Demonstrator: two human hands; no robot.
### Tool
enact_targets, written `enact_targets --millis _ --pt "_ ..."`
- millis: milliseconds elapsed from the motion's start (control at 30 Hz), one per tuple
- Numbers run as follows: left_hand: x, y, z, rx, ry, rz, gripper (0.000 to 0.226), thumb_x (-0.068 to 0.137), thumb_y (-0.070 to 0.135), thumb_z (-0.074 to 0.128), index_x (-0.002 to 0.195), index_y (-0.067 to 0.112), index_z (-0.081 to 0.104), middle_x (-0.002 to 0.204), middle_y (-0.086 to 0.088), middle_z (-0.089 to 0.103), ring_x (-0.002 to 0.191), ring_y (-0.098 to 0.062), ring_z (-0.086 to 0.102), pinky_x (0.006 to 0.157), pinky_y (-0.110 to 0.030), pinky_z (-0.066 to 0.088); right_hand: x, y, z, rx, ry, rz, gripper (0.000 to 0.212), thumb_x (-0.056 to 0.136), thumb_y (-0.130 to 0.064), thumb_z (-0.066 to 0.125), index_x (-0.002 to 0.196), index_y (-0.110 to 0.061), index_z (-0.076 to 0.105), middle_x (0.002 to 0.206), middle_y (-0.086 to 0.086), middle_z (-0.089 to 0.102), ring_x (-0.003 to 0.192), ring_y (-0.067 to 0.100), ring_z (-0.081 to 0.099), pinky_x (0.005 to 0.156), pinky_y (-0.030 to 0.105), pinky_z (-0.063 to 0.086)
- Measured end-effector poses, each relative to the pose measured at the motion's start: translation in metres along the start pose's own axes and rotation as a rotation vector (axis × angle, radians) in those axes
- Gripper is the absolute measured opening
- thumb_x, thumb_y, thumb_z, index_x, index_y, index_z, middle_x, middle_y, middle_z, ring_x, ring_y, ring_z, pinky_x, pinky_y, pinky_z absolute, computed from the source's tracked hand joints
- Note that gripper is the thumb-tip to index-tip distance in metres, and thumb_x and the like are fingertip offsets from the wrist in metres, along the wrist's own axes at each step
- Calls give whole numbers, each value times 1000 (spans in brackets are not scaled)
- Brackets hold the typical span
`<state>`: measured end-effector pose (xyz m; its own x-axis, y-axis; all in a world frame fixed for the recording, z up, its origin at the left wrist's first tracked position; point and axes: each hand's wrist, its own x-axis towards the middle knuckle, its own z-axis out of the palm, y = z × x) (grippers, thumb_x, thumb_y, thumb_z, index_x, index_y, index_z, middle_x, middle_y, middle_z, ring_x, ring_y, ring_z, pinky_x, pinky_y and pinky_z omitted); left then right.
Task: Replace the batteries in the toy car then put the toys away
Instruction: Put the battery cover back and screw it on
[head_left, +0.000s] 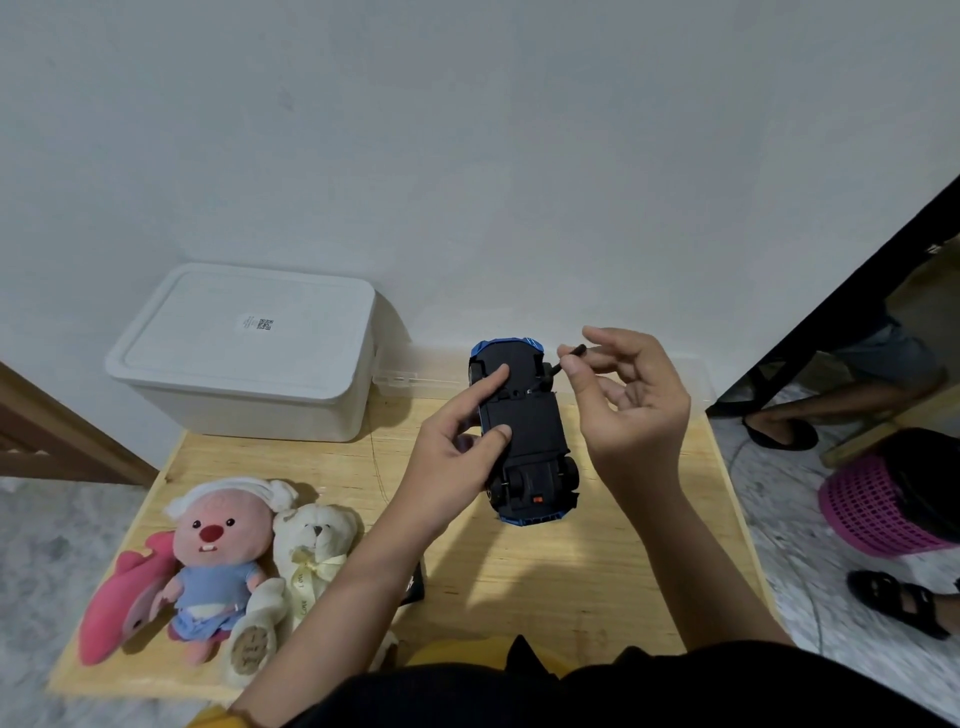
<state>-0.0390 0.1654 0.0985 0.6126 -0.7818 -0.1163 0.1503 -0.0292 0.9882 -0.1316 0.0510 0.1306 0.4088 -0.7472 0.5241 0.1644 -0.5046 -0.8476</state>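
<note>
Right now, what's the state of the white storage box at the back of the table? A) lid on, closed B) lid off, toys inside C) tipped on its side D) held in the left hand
A: the white storage box sits upright at the back of the table with its lid on, and neither hand touches it.

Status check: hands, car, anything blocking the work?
Left hand grips toy car, underside up. Right hand pinches small screwdriver, tip at the underside. White bin lidded. Nothing in the way.
</note>
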Motion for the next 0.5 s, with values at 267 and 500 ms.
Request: enact_targets --millis 267,500 --pt "0 1 1 -2 4 -16 55 91 2 53 122 48 57 112 5 68 80 -26 54 78 -57 53 -2 0 4 25 -19 45 22 81 0 69 97 -15 67 90 6 69 84 14 65 70 25 54" --pt "-1 1 1 5 2 -19 55 91 2 53 122 47 57 114 3 67 80 -26 54 77 -56 53 -3 2 3 -1 2 29 23 82 6 67 101 -6 65 88 7 70 83 15 68 74 24 53"
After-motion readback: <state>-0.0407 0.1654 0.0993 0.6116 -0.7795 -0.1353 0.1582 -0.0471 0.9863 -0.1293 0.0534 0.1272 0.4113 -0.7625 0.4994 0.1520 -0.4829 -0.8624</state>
